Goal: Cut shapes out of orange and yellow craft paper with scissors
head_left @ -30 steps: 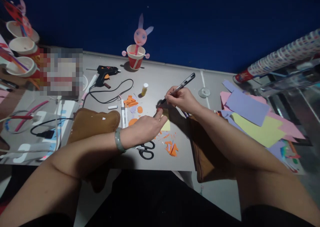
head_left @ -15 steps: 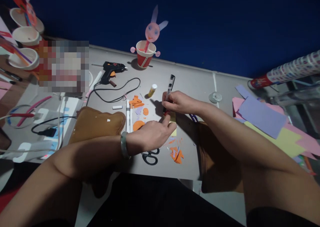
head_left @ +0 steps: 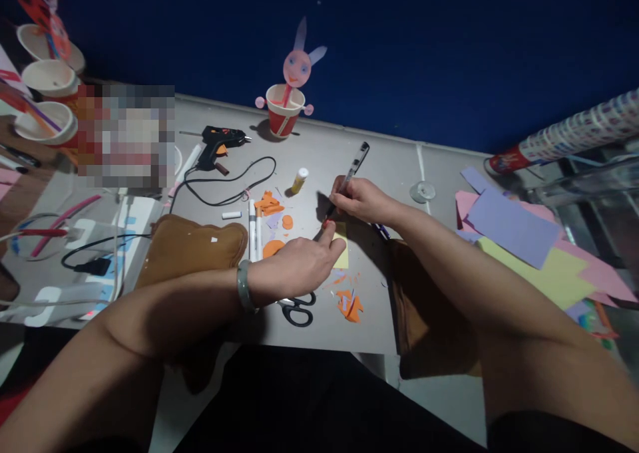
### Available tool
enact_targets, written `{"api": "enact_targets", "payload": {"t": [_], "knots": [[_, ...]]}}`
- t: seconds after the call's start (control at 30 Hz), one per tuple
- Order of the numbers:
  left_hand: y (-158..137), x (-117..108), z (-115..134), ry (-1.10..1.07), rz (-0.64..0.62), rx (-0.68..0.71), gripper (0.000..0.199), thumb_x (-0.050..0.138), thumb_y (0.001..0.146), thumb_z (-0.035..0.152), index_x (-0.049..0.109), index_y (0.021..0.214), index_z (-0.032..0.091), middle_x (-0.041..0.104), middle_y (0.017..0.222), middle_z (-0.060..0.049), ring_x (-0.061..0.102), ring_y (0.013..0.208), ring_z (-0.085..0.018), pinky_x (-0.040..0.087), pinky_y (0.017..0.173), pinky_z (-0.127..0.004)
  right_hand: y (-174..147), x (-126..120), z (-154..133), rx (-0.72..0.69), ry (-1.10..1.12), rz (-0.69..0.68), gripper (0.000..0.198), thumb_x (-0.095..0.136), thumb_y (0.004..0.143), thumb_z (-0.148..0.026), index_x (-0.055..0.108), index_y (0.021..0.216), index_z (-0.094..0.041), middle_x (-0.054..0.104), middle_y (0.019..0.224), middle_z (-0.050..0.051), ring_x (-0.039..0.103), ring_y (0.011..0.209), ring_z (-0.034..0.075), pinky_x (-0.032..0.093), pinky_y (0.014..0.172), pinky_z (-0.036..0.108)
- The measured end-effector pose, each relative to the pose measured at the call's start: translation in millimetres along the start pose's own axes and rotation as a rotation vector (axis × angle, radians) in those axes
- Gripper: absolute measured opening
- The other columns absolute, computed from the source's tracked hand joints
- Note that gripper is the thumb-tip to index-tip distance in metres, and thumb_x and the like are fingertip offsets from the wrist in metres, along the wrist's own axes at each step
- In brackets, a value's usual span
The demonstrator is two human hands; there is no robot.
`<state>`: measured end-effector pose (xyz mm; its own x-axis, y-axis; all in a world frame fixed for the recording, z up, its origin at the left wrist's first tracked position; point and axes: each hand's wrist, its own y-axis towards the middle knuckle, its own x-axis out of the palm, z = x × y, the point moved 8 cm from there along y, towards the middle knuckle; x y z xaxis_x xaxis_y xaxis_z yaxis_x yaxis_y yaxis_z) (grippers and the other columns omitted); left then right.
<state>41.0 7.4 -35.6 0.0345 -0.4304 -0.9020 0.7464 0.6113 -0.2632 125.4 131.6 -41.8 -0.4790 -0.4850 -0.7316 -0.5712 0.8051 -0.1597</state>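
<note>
My right hand (head_left: 362,199) is closed round a pen (head_left: 357,160), which leans with its tip down near my left fingertips. My left hand (head_left: 307,267) lies low over the table, index finger stretched out onto a yellow paper (head_left: 341,259) that it partly covers. A small red spot shows at that fingertip; I cannot tell what it is. Beside my left hand are an orange paper disc (head_left: 273,249), a smaller orange disc (head_left: 287,222) and two white markers (head_left: 252,230). Black-handled scissors (head_left: 298,313) lie partly under my left wrist.
A glue gun (head_left: 219,148) with a looped cord lies at the back left, near a paper-cup rabbit (head_left: 285,110). A small yellow bottle (head_left: 299,180) stands mid-table. Coloured sheets (head_left: 519,227), a tape roll (head_left: 423,191) and stacked cups (head_left: 554,137) are on the right.
The pen's top has swung to the right, so it leans more. My right hand has shifted slightly right, uncovering the red spot. My left hand stays in nearly the same place.
</note>
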Motion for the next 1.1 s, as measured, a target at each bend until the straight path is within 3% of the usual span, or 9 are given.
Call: {"api": "enact_targets", "payload": {"t": [0.27,0.43,0.67,0.93,1.1], "knots": [[2.2,2.6,-3.8,0.058,0.023,-0.026,0.037,0.036,0.093,0.014,0.046,0.129,0.011,0.045,0.151,-0.028,0.071,0.079,-0.025,0.052,0.066,-0.04,-34.6,-2.2,19.8,0.074,0.136,0.31,0.029,0.051,0.089,-0.029,0.056,0.062,-0.018,0.059,0.068,0.002,0.049,0.056,0.011,0.038,0.058,0.026],[7.1,0.8,-15.3,-0.022,0.02,-0.085,0.054,0.033,0.092,0.013,0.027,0.145,0.006,0.065,0.125,-0.024,0.071,0.09,-0.028,0.051,0.07,-0.039,-58.9,2.6,25.0,0.137,0.162,0.483,0.034,0.051,0.09,-0.03,0.056,0.059,-0.018,0.06,0.076,0.004,0.052,0.061,0.012,0.042,0.065,0.029],[8.0,-3.8,-25.4,-0.082,0.052,-0.116,0.038,0.037,0.09,0.013,0.037,0.128,0.013,0.071,0.095,-0.014,0.068,0.079,-0.026,0.044,0.063,-0.035,-84.1,15.0,21.9,0.176,0.223,0.626,0.021,0.053,0.091,-0.032,0.048,0.073,-0.023,0.05,0.061,-0.003,0.049,0.057,0.014,0.039,0.062,0.03],[7.4,-4.0,-26.9,-0.082,0.057,-0.135,0.042,0.04,0.087,0.011,0.037,0.128,0.015,0.071,0.095,-0.013,0.069,0.083,-0.027,0.045,0.066,-0.035,-95.6,18.7,13.2,0.144,0.137,0.678,0.022,0.056,0.091,-0.031,0.045,0.074,-0.024,0.052,0.062,-0.002,0.049,0.06,0.015,0.04,0.064,0.03],[8.6,-7.2,-28.6,-0.117,0.082,-0.124,0.044,0.04,0.086,0.01,0.036,0.129,0.015,0.071,0.101,-0.014,0.069,0.085,-0.027,0.048,0.07,-0.037,-104.1,11.1,14.5,0.095,0.33,0.798,0.024,0.051,0.097,-0.046,0.05,0.085,-0.025,0.061,0.068,-0.001,0.051,0.054,0.013,0.043,0.058,0.029]]}}
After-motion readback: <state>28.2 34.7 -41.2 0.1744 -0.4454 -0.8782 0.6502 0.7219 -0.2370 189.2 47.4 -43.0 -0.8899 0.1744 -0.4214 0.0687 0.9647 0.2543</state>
